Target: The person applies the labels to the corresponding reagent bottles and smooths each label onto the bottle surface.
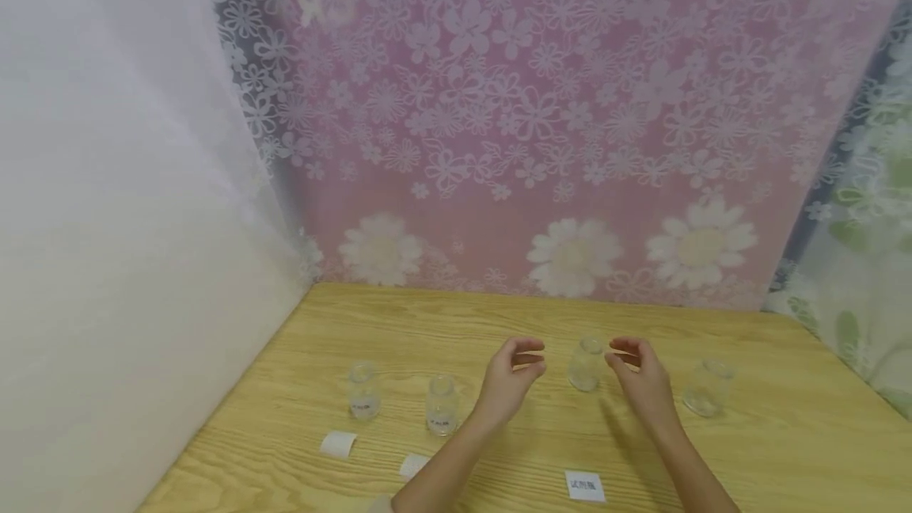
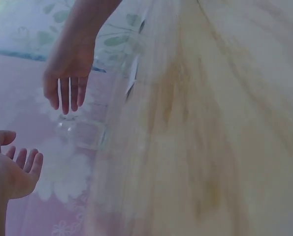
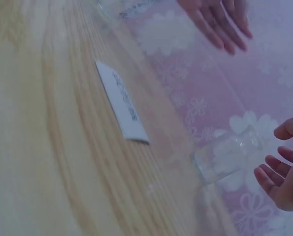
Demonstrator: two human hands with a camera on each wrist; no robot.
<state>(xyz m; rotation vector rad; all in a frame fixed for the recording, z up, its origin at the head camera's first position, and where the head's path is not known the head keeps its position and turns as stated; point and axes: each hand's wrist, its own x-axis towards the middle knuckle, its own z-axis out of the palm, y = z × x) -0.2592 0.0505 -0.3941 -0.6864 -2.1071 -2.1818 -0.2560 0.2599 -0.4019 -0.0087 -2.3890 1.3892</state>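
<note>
As hands (image 1: 504, 386) hover, four jars (image 1: 586, 369) stand

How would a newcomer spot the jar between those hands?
Start with the yellow wood-grain table. Between the left hand and the right hand stands a clear glass jar, closer to the right one. Unlike the two jars farther left, it shows no printed writing; unlike the far-right jar, it's flanked by both hands.

"What's the glass jar (image 1: 587, 366) like?"

"Clear and see-through, its neck narrower than its body, mouth facing up."

"Where does it stand?"

"On the counter (image 1: 527, 446), between the left hand (image 1: 507, 380) and right hand (image 1: 647, 385), nearer the right."
</note>
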